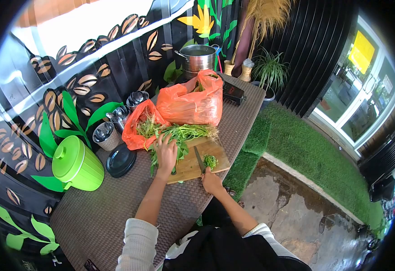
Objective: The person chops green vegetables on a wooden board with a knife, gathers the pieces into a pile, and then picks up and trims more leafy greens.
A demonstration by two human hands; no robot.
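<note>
On the wooden cutting board [186, 168] my right hand [212, 181] grips a knife [199, 159], its blade pointing away from me. A small heap of chopped greens [210, 161] lies just right of the blade. My left hand [166, 153] rests with fingers apart on leafy green herbs [179, 150] at the board's left side. Behind it, a bunch of herbs with stems and roots [190, 132] lies across the board's far edge. A small orange plastic bag [136, 135] with more greens stands open beside it, and a larger full orange bag [190, 106] stands behind.
A green lidded jug [77, 163], dark plates [121, 161] and cutlery holders [107, 135] line the left side of the woven table [129, 198]. At the far end are a steel pot [198, 58] and a black box-shaped item [233, 93]. Grass matting [297, 131] lies right of the table.
</note>
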